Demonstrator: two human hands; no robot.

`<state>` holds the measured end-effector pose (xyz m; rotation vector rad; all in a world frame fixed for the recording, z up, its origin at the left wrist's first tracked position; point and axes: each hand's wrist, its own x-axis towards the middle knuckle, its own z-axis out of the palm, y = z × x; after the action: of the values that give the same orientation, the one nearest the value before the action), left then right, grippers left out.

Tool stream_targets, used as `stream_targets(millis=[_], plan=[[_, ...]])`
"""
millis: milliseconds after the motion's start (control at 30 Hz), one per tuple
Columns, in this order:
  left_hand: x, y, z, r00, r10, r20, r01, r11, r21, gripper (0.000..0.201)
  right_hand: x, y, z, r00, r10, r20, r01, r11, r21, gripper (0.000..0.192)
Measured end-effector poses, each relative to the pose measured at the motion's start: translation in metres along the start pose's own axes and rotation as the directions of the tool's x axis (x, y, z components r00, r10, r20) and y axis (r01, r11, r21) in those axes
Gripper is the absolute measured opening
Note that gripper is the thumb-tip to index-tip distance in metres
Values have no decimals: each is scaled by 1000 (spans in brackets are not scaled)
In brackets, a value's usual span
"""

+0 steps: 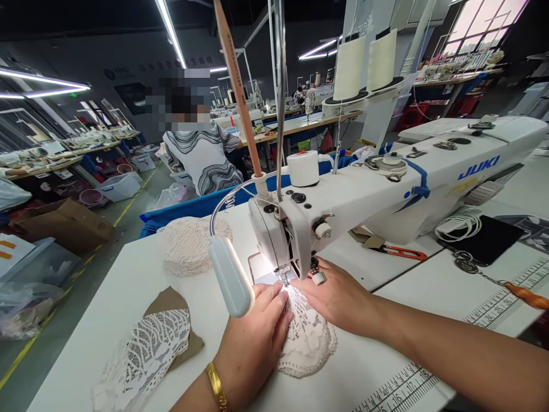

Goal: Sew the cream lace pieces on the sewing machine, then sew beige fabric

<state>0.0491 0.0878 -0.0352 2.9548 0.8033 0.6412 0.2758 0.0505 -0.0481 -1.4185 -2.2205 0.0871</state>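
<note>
both hands [257, 337] apparently on lace [306, 337]

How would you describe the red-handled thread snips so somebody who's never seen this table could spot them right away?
Start at the white JUKI sewing machine on the white table. Look under its long arm, on the tabletop just beyond the right hand: the thread snips lie flat there beside some tan card scraps. Their bright red handles set them apart from the black pad and coiled white cable farther right.
</note>
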Motion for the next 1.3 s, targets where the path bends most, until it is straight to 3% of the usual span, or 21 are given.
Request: stream_targets(millis=[433,633,733,767,833,867,933,967,1033,1167,1300], plan=[[0,-2,1,999,-30,-21,30,999,-11,22,0,1,2,1000,21,-8,-21,999,29,28],[0,-2,-3,997,-63,43,64,998,-6,26,-1,2,-2,1000,19,11,-19,1000,19,25],[0,2,-22,987,-58,152,66,997,-46,35,-7,4,-13,996,-76,48,72,994,76,7],[-1,4,-28,980,-42,197,57,996,-72,44,-10,5,-18,988,-136,69,127,984,122,11],[-3,7,-36,966,1,258,35,990,-134,53,-14,7,-26,963,-246,112,219,953,210,37],[-5,8,-37,964,20,264,27,985,-171,42,-15,8,-28,950,-284,128,248,939,240,39],[-7,9,-31,972,20,235,40,968,-249,6,-16,9,-28,937,-322,138,277,922,271,20],[-7,9,-26,977,-4,211,65,957,-283,13,-16,9,-27,936,-328,125,282,915,289,11],[-6,9,-15,981,-98,169,151,930,-335,25,-14,8,-23,951,-303,69,263,903,339,15],[5,8,-4,942,-291,167,336,817,-469,13,-9,2,-17,986,-123,-109,157,904,398,22],[15,3,-4,913,-332,236,407,762,-503,23,-5,-7,-15,981,57,-184,38,879,476,23]])
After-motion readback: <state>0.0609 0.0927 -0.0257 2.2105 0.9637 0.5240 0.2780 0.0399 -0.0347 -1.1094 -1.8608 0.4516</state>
